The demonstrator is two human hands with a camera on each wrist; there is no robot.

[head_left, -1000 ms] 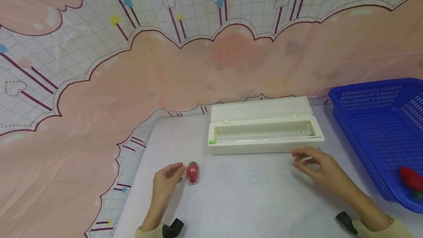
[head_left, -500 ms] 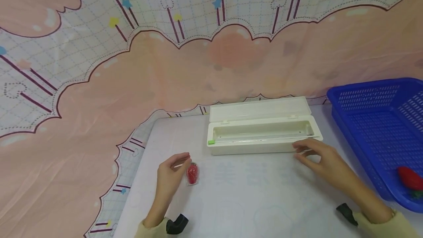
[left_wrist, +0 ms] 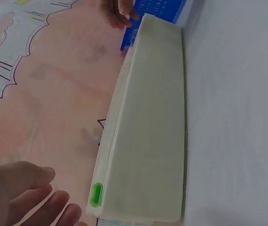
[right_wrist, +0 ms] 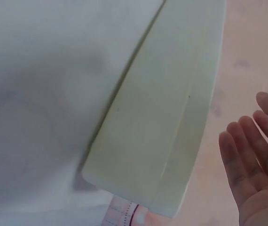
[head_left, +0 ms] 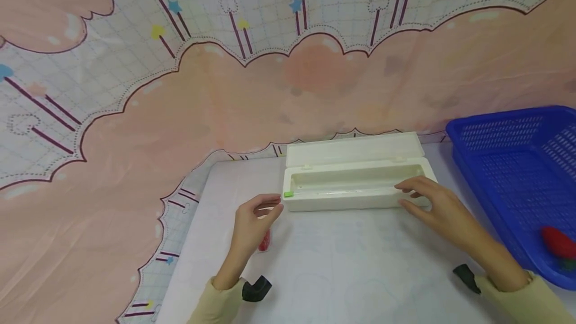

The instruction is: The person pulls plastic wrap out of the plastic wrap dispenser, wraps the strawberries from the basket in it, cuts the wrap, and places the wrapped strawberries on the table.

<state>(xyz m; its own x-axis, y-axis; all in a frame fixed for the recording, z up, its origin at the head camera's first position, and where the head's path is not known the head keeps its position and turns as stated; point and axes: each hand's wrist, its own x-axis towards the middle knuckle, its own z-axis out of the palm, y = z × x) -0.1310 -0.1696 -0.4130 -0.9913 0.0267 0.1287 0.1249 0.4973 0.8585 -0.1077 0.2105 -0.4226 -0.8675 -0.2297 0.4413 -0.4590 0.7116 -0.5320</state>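
Observation:
A long white box (head_left: 355, 200) with a green tab (head_left: 288, 194) stands at the back of the white table, its lid (head_left: 353, 150) raised. By its left end is my left hand (head_left: 254, 219), thumb and fingers apart and holding nothing. My right hand (head_left: 438, 209) hovers over the front right part of the box, fingers relaxed and bare. In the left wrist view, the fingers (left_wrist: 35, 195) are close to the green tab end. The right wrist view has the fingers (right_wrist: 251, 150) apart from the box. A red, plastic-wrapped item (head_left: 265, 241) lies partly hidden behind my left hand.
On the right stands a blue perforated basket (head_left: 490, 199) with a red strawberry (head_left: 558, 242) inside. Behind the table hangs a pink and white patterned cloth (head_left: 252, 99). The white tabletop (head_left: 337, 269) stretches in front of the box.
My left hand has moved right and away from me, from beside the wrapped red item to the box's left end. My right hand has risen slightly over the box's front edge.

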